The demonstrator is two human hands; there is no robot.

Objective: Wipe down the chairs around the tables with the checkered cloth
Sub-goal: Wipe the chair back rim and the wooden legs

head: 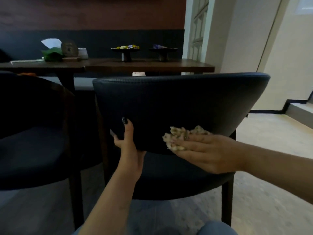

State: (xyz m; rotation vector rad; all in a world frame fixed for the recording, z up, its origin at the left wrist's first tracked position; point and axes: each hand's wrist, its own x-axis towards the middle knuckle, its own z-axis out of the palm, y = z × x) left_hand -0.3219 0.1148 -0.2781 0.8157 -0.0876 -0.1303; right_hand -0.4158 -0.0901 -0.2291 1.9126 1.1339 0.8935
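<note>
The small bunched-up cream and tan checkered cloth (pixel 183 135) could slip out from under the right hand (pixel 206 152), because that hand only presses it with flat, straight fingers and does not wrap around it. If the hand slides too fast near the bottom edge of the backrest, the cloth may drop onto the seat or the floor. The dark blue leather-like chair with the curved backrest (pixel 183 102) could also turn or tip a little if the push is hard. The left hand (pixel 127 146) helps stop that: its grip is clamped on the lower left edge of the backrest, with the thumb on the back face and the fingers curled around to the far side. If that hold lets go, I think the chair may slide toward the long brown wooden worktop (pixel 149 65) in front of it. The cloth is crumpled into a lump, and only a bit of it pokes out past the fingertips. It sits low on the back of the backrest, right of the middle, touching the chair. The picture is dark and a little blurry, so I cannot really make out the checks on it. The top part of the backrest is far from the cloth, so it probably still needs a wipe. Another dark chair (pixel 33 141) stands just beside this one on the left.
</note>
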